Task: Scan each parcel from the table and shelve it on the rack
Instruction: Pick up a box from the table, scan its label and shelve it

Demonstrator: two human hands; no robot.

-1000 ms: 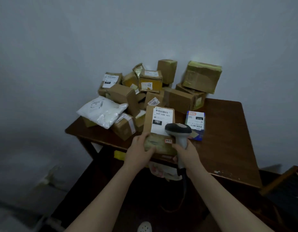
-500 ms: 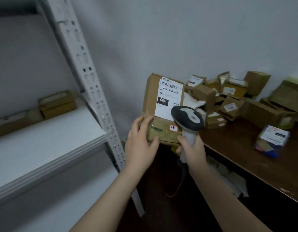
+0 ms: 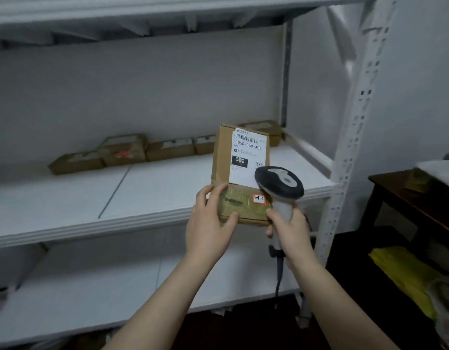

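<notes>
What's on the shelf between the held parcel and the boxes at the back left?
Nothing: the head view shows bare white shelf between parcel and boxes.

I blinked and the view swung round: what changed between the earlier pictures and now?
The person turned left from the table to the rack, carrying the parcel to its middle shelf, not yet set down. Unchanged: the left hand grips the parcel's lower end, the right hand holds the scanner beside it.

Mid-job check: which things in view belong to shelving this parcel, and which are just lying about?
Job: parcel, gripped by left hand; scanner, gripped by right hand; rack shelf; parcels already shelved at its back; table.
Lying about: yellow plastic heap under the table.
</notes>
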